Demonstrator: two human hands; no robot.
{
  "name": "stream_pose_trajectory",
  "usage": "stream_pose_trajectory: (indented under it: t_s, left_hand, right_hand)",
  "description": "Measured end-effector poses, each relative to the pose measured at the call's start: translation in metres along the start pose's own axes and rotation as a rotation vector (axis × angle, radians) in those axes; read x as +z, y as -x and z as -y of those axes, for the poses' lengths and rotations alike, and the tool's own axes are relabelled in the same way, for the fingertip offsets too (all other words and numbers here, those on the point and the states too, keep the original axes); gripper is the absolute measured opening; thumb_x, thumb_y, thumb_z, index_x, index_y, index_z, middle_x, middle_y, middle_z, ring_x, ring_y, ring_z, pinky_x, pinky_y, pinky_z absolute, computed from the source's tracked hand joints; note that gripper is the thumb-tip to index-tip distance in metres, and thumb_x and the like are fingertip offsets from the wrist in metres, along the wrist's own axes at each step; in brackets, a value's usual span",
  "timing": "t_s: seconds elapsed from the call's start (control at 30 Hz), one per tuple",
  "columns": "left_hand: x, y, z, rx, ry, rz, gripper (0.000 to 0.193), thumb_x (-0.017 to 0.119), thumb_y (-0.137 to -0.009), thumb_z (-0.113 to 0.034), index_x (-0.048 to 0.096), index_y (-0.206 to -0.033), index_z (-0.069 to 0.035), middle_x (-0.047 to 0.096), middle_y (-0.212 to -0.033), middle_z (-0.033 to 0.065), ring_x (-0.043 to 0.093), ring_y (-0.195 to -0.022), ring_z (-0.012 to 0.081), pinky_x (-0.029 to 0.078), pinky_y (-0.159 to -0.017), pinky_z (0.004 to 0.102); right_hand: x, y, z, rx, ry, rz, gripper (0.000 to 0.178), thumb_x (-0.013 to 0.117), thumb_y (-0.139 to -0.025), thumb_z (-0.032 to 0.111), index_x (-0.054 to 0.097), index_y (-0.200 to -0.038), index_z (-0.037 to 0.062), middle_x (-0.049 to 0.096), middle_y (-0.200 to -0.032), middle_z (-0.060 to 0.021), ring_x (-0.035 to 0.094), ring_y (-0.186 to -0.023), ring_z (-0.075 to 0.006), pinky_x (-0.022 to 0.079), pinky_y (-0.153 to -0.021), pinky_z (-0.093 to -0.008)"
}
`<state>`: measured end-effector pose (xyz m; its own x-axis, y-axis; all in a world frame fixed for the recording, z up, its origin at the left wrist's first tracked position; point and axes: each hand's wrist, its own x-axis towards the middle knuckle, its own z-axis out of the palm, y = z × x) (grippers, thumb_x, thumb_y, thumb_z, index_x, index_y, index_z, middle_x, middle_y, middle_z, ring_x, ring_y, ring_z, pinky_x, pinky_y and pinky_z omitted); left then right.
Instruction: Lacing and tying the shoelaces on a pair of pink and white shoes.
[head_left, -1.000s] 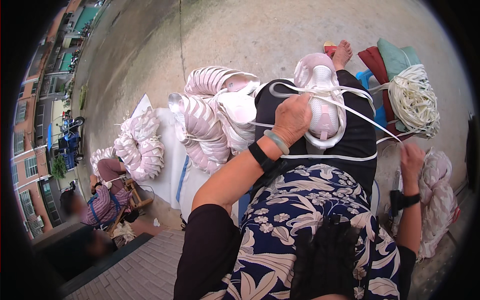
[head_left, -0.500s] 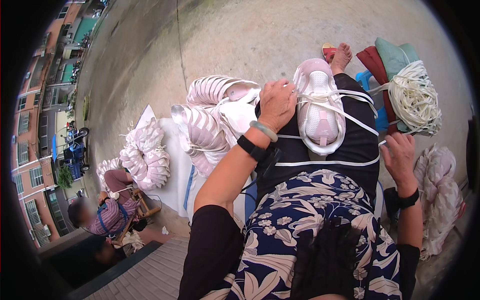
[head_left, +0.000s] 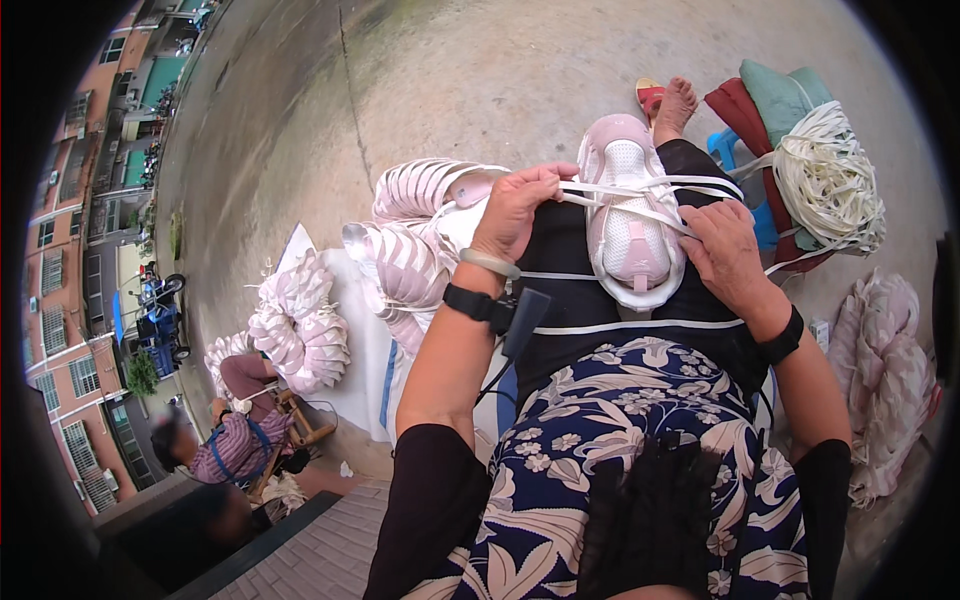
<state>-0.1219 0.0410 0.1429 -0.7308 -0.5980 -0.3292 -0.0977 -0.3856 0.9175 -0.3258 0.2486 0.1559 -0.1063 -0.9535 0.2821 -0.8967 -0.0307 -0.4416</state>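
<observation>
Shoe upper: pink-and-white shoe upper (head_left: 632, 237), resting on the dark-trousered lap (head_left: 552, 240) toward its far edge, between the two hands.
Lace: white lace (head_left: 604, 188), crossing the upper — strands leave it on both sides, those at the right reaching toward the lap's right edge.
Left hand: left hand (head_left: 515, 208) at the lap's left edge; thumb and forefinger pinched together on the lace.
Right hand: right hand (head_left: 727, 250) at the upper's right side; fingers bent, tips meeting the lace — whether clamped on it, cannot tell.
Lap band: white band (head_left: 640, 328), lying across the lap near its near edge.
Risk, slip: a hard one-sided pull could drag the upper sideways, since neither palm presses it down.
Risk, twist: the strands run close together and could twist or cross wrongly if gathered unevenly.
Risk, snag: loose right-hand strands could catch on the nearby lace bundle (head_left: 830, 175).
</observation>
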Motion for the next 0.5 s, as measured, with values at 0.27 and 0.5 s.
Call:
stream_pose_trajectory:
  t_s: [0.27, 0.5]
  left_hand:
    - [0.012, 0.000, 0.000, -0.062, -0.010, 0.076, 0.030, 0.050, -0.090, -0.023, 0.061, -0.079, 0.003, 0.063, -0.096, 0.0142, 0.056, -0.090, 0.0155, 0.042, -0.081, 0.0264]
    - [0.030, -0.009, 0.024, 0.001, -0.398, -0.048, 0.044, 0.049, -0.093, -0.040, 0.063, -0.078, 0.000, 0.058, -0.081, 0.0035, 0.051, -0.080, 0.0120, 0.039, -0.078, 0.0263]
  right_hand:
    - [-0.001, 0.000, 0.001, 0.282, -0.511, -0.093, 0.011, 0.062, -0.081, 0.012, 0.059, -0.084, 0.0021, 0.055, -0.070, -0.0089, 0.052, -0.061, -0.0217, 0.040, -0.055, -0.0293]
    - [-0.061, 0.088, -0.046, 0.668, -0.601, 0.017, 0.020, 0.056, -0.088, 0.017, 0.055, -0.074, 0.0023, 0.046, -0.066, 0.0042, 0.039, -0.064, -0.0044, 0.032, -0.056, -0.0218]
